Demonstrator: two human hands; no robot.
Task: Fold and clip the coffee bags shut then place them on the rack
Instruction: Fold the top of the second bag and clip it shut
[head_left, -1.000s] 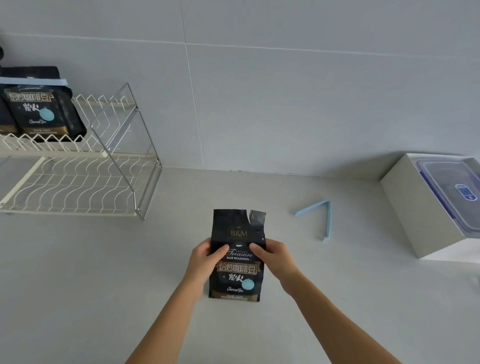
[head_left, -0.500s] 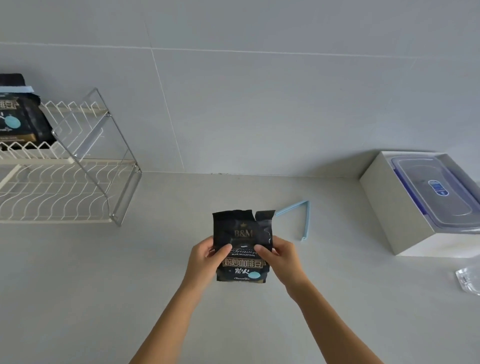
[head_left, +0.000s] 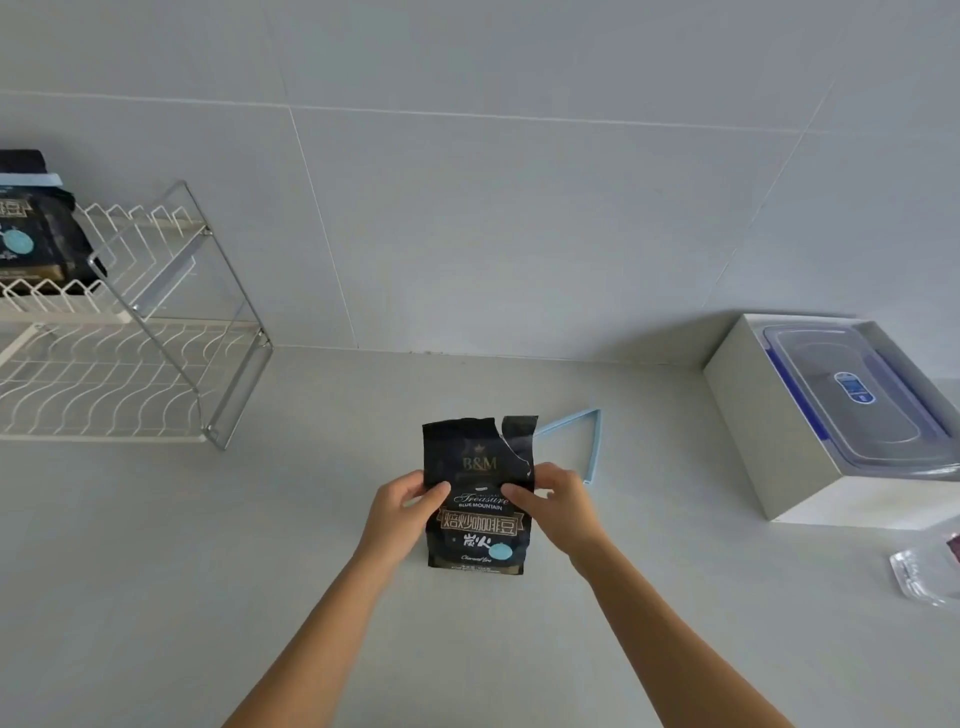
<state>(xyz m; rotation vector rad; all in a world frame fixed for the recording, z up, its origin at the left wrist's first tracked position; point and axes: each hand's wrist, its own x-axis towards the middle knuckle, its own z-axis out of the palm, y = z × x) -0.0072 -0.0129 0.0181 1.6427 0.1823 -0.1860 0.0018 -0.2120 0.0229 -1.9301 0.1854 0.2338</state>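
A: Scanning big to small: surface (head_left: 156, 571), rack (head_left: 130, 364) at its far-left corner, one clipped bag (head_left: 31, 234) on the top tier.

B: The open coffee bag (head_left: 475, 499)?

A: Upright mid-surface. Left hand (head_left: 400, 512) and right hand (head_left: 558, 506) pinch its sides, likely steadying the torn top for folding. Blue clip (head_left: 592, 441) lies just behind, within reach.

Both hands closed in a grip, arms reaching forward.
Left hand (head_left: 402, 512) and right hand (head_left: 558, 501) face each other, thumbs in front, fingers curled behind.
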